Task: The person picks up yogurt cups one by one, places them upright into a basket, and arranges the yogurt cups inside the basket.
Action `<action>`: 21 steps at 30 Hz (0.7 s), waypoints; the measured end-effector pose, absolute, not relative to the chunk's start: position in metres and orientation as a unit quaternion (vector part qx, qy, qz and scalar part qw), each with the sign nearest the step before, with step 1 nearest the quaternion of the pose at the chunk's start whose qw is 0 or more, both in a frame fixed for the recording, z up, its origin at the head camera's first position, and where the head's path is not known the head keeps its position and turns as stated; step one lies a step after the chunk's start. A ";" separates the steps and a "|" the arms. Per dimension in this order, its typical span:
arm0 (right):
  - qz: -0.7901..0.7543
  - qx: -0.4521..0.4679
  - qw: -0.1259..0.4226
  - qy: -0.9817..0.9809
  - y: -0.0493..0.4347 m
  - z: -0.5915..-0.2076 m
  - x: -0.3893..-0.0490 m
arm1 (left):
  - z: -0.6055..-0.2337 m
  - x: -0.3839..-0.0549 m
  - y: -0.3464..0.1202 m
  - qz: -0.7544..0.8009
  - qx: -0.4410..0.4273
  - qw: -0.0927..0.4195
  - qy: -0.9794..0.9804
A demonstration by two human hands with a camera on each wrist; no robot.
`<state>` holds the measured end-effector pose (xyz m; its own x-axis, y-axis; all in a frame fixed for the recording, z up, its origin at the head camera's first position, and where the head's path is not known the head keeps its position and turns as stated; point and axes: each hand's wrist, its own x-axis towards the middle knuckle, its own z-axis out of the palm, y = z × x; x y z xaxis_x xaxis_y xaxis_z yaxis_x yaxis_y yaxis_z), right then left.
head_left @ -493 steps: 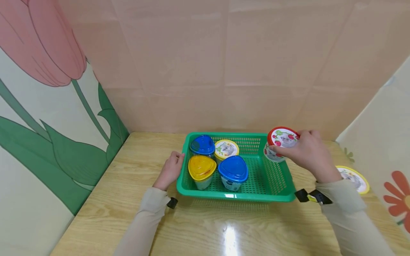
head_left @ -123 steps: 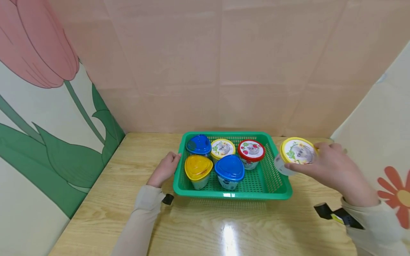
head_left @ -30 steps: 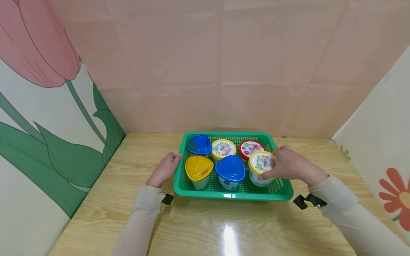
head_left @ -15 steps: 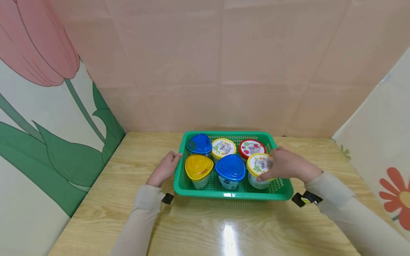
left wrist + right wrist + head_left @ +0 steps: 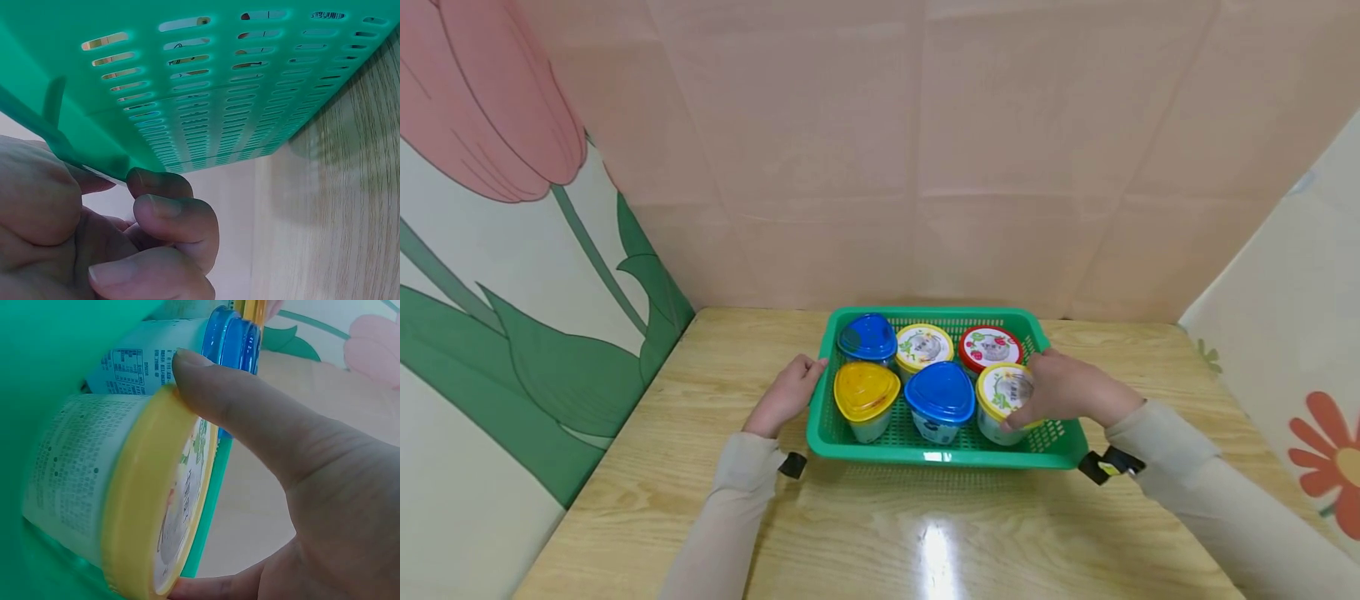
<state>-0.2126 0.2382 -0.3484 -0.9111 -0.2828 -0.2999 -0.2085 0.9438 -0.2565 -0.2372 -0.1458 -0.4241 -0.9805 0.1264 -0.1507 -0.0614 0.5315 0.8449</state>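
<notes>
My left hand [image 5: 787, 395] grips the left rim of a green plastic basket [image 5: 940, 458]; the left wrist view shows its fingers [image 5: 181, 219] curled under the rim. My right hand [image 5: 1070, 389] pinches the lid edges of a round white tub with a yellow-rimmed lid [image 5: 1000, 392], standing in the basket's front right. In the right wrist view the thumb [image 5: 244, 403] lies over one edge of that lid. Touching or close on its left is a tub with a blue triangular lid [image 5: 940, 393]. Behind it sits a round tub with a red-rimmed lid [image 5: 990, 348].
The basket also holds a yellow triangular-lidded tub [image 5: 866, 392], another blue-lidded one [image 5: 867, 337] and a second round yellow-rimmed one [image 5: 924, 347]. Beneath is a wooden table [image 5: 880, 533]. A pinkish covering [image 5: 917, 167] rises behind, with flower-printed panels at both sides.
The red-rimmed tub, earlier in my right hand, now stands in the basket. My right hand has since brought the yellow-rimmed tub in from the right and lowered it. The left hand stays on the rim.
</notes>
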 end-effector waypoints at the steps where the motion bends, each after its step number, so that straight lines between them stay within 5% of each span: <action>1: -0.107 -0.126 0.171 0.971 0.238 -0.348 -0.212 | -0.424 -0.237 -0.146 0.483 0.020 0.096 0.870; 21: -0.094 -0.128 0.200 0.967 0.236 -0.349 -0.210 | -0.425 -0.238 -0.146 0.483 0.024 0.094 0.870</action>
